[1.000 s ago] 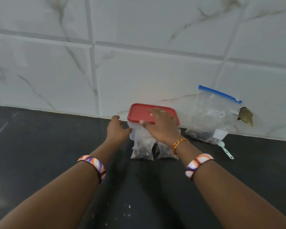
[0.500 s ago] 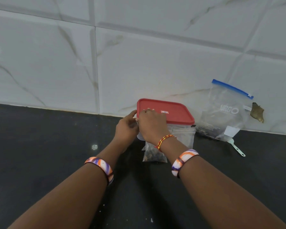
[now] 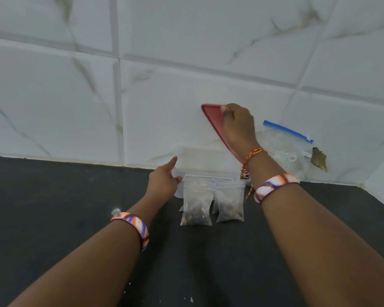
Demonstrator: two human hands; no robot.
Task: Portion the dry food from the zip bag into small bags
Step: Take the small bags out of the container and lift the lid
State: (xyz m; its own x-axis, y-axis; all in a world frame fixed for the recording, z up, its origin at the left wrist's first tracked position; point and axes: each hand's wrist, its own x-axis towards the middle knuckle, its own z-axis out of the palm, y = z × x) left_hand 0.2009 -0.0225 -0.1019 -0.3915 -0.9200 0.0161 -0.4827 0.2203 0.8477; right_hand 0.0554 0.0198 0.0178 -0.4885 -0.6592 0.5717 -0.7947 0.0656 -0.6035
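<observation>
The red lid [image 3: 213, 120], which sat flat on the clear container [image 3: 200, 158] a moment ago, now tilts steeply in the right hand [image 3: 237, 127], raised toward the upper centre. The left hand [image 3: 164, 182] has loosened, its forefinger now pointing outward at the container's left edge.

R hand [image 3: 238, 127] raised, gripping, L hand [image 3: 164, 182] seemingly open

Soft, even indoor light; faint arm shadows fall on the dark stone counter [image 3: 53, 207]. The white marble-patterned wall tiles [image 3: 186, 96] bow from wide-angle distortion; slight motion blur throughout.
</observation>
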